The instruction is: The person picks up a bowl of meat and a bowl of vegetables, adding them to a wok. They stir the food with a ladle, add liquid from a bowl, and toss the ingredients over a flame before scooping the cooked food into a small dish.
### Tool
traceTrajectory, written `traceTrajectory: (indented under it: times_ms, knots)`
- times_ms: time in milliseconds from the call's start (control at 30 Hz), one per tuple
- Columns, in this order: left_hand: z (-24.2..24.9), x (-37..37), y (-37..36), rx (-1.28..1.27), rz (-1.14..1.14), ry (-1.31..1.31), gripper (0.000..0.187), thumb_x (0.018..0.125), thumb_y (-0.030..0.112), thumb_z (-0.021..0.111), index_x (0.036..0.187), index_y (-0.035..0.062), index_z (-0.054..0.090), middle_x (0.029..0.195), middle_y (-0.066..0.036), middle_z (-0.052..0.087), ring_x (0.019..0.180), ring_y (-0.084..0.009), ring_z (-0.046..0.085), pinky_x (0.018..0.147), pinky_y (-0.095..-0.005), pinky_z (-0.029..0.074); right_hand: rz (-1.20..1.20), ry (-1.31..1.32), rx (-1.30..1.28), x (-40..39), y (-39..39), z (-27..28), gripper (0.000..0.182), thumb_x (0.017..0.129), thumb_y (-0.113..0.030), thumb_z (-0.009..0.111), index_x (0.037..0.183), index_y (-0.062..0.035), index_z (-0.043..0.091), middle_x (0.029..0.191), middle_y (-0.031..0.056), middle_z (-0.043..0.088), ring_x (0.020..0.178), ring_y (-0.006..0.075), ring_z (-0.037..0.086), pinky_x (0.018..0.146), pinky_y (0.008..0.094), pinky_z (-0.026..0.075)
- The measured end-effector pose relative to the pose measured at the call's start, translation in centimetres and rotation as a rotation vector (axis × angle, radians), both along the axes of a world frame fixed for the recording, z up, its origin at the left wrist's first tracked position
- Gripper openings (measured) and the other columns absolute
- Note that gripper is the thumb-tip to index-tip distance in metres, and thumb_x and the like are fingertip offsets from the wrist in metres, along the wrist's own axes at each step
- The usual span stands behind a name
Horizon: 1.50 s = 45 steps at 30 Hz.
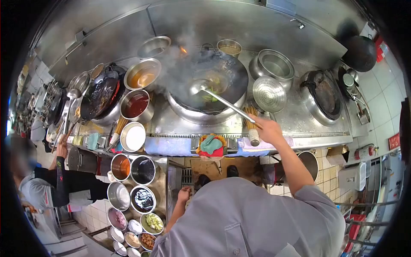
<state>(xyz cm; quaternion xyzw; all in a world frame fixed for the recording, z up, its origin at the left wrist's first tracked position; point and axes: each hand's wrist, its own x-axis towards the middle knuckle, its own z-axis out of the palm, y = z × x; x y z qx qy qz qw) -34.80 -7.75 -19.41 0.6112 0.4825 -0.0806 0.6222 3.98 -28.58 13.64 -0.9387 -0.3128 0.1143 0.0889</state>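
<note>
My right hand (266, 129) is closed round the handle of a long metal ladle (222, 101). The ladle's bowl reaches into a large black wok (233, 73), which sits on a round steel burner ring. Green pieces of food (209, 97) lie in the wok beside the ladle, partly veiled by smoke or steam. A bamboo wok brush (252, 128) stands just left of my right hand. Down by my body, my left hand (184, 195) is curled closed with nothing visible in it, near the side counter with the sauce pots.
A perforated strainer (269, 94) rests beside a lidded steel pot (276, 64) right of the wok. Left are pots of orange liquid (143, 78) and red sauce (136, 105). Folded cloths (211, 144) lie at the stove's front edge. A co-worker (55, 184) stands at another wok (100, 98).
</note>
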Motion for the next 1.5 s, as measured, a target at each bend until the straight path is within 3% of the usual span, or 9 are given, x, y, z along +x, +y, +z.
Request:
traceTrajectory:
  times_ms: [233, 300, 733, 833, 1033, 1167, 1233, 1333, 1500]
  knots:
    - [-6.3, -6.2, 1.8, 0.039, -0.284, 0.114, 0.019, 0.08, 0.016, 0.06, 0.094, 0.0034, 0.058, 0.078, -0.008, 0.061, 0.065, -0.0183, 0.061, 0.056, -0.031, 0.048, -0.093, 0.353, 0.242, -3.6, -9.4, 8.7, 0.056, 0.078, -0.004, 0.059, 0.131, -0.0163, 0.046, 0.092, 0.0131, 0.065, 0.084, 0.0172, 0.061, 0.077, 0.0274, 0.047]
    - [-9.0, -8.4, 2.9, 0.844, -1.114, -0.195, 0.017, 0.073, 0.013, 0.065, 0.084, 0.0027, 0.057, 0.075, -0.01, 0.06, 0.067, -0.0207, 0.061, 0.058, -0.0322, 0.048, -0.052, 0.395, 0.401, -1.4, -10.5, 3.4, 0.053, 0.079, -0.001, 0.057, 0.13, -0.0097, 0.046, 0.088, 0.0095, 0.064, 0.084, 0.011, 0.056, 0.076, 0.0261, 0.047]
    - [-0.9, 1.2, 1.6, -0.061, -0.017, -0.009, 0.024, 0.085, 0.019, 0.057, 0.099, -0.0015, 0.058, 0.084, -0.007, 0.062, 0.067, -0.0147, 0.059, 0.059, -0.027, 0.048, -0.324, 0.112, 0.554, 0.7, 7.8, -10.8, 0.055, 0.082, -0.013, 0.048, 0.133, -0.0048, 0.028, 0.094, 0.0299, 0.059, 0.088, 0.0456, 0.056, 0.079, 0.0484, 0.044]
    - [4.6, 1.7, 0.5, 0.08, -0.147, 0.072, 0.025, 0.085, 0.019, 0.057, 0.099, -0.0016, 0.059, 0.082, -0.007, 0.062, 0.066, -0.0151, 0.058, 0.059, -0.0267, 0.048, -0.453, 0.93, 0.904, 0.4, 10.1, -7.9, 0.058, 0.085, -0.011, 0.053, 0.136, -0.0117, 0.027, 0.065, 0.0035, 0.047, 0.048, 0.0117, 0.044, 0.041, 0.0279, 0.039]
    - [-0.6, -4.3, 0.5, 0.053, -0.055, 0.094, 0.024, 0.084, 0.017, 0.056, 0.1, -0.0001, 0.059, 0.081, -0.007, 0.061, 0.067, -0.0163, 0.058, 0.056, -0.0292, 0.049, -0.398, 1.201, 1.013, 0.4, 6.3, -3.6, 0.05, 0.089, -0.01, 0.05, 0.136, -0.0124, 0.031, 0.068, 0.0012, 0.048, 0.048, 0.0079, 0.042, 0.04, 0.0225, 0.035]
    - [-8.5, -10.5, 0.4, 0.044, -0.263, -0.041, 0.017, 0.082, 0.014, 0.052, 0.091, 0.0029, 0.061, 0.077, -0.007, 0.06, 0.068, -0.0172, 0.059, 0.054, -0.0308, 0.048, -0.391, 0.779, 0.851, -0.8, 5.9, -6.7, 0.048, 0.089, -0.012, 0.05, 0.133, -0.0093, 0.033, 0.068, 0.0022, 0.049, 0.047, 0.0087, 0.044, 0.04, 0.0245, 0.038]
    - [-12.2, -12.5, 0.4, -0.038, -0.382, -0.1, 0.013, 0.079, 0.011, 0.05, 0.079, 0.0056, 0.061, 0.073, -0.008, 0.059, 0.067, -0.0178, 0.058, 0.053, -0.0324, 0.046, -0.029, -0.342, 0.735, -0.5, 5.9, -12.4, 0.049, 0.089, -0.013, 0.05, 0.134, -0.0118, 0.032, 0.067, 0.0037, 0.049, 0.048, 0.0098, 0.045, 0.039, 0.0262, 0.038]
    - [-15.2, -12.6, -1.2, 0.614, -0.724, -0.115, 0.009, 0.072, 0.008, 0.05, 0.07, 0.0066, 0.059, 0.071, -0.013, 0.057, 0.061, -0.0204, 0.056, 0.054, -0.0369, 0.044, -0.318, 0.356, 0.809, -4.5, 7.7, -8.3, 0.047, 0.09, -0.012, 0.048, 0.134, -0.0119, 0.031, 0.067, 0.0043, 0.048, 0.049, 0.0106, 0.045, 0.042, 0.0273, 0.039]
    - [0.0, -4.6, -1.0, 0.056, -0.108, 0.113, 0.014, 0.078, 0.012, 0.054, 0.085, 0.0027, 0.061, 0.077, -0.011, 0.061, 0.064, -0.0173, 0.057, 0.056, -0.032, 0.047, -0.505, 1.259, 1.097, -4.5, 8.3, -3.8, 0.046, 0.09, -0.012, 0.05, 0.132, -0.0111, 0.029, 0.071, 0.0036, 0.048, 0.048, 0.0095, 0.042, 0.042, 0.0254, 0.037]
